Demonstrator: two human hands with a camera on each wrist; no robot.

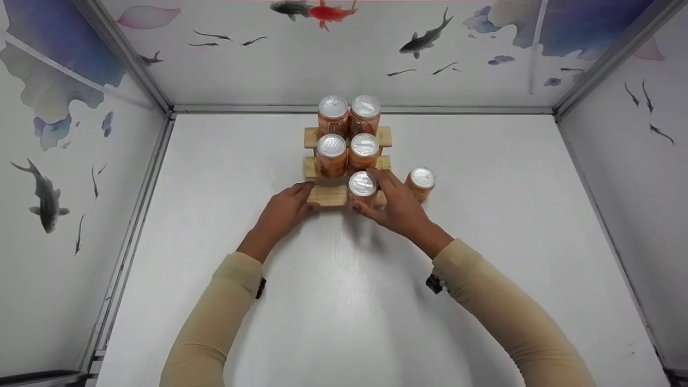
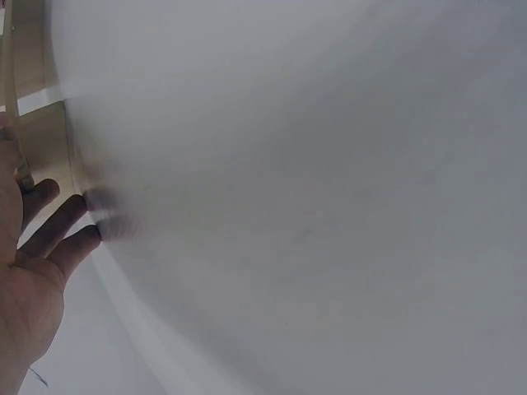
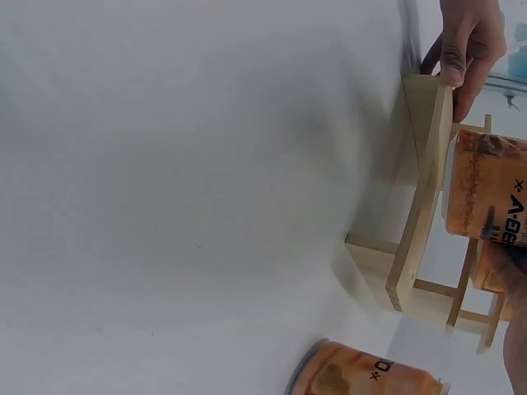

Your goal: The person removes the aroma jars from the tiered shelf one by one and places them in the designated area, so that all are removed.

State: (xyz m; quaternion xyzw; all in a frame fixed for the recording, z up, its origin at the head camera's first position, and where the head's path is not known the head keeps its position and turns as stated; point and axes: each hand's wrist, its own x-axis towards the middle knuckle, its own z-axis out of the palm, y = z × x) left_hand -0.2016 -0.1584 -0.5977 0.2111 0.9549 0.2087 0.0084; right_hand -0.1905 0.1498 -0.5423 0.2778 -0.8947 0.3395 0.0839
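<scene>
A stepped wooden rack [image 1: 329, 196] stands on the white table. My left hand [image 1: 285, 212] grips the left end of its lowest step; in the right wrist view that thumb [image 3: 451, 74] lies against the step's edge. With my right hand [image 1: 396, 207] I hold an orange can [image 1: 363, 188] with a silver top, thumb in front and fingers behind. This can is upright at the right part of the lowest step; whether it fully rests there I cannot tell. In the left wrist view only part of my left hand [image 2: 37, 288] shows at the rack's end.
Two like cans [image 1: 332, 156] stand side by side on the middle step and two more cans [image 1: 365, 115] on the top step. Another can [image 1: 421, 184] stands on the table right of the rack, close to my right hand. Patterned walls [image 1: 355, 64] enclose the table.
</scene>
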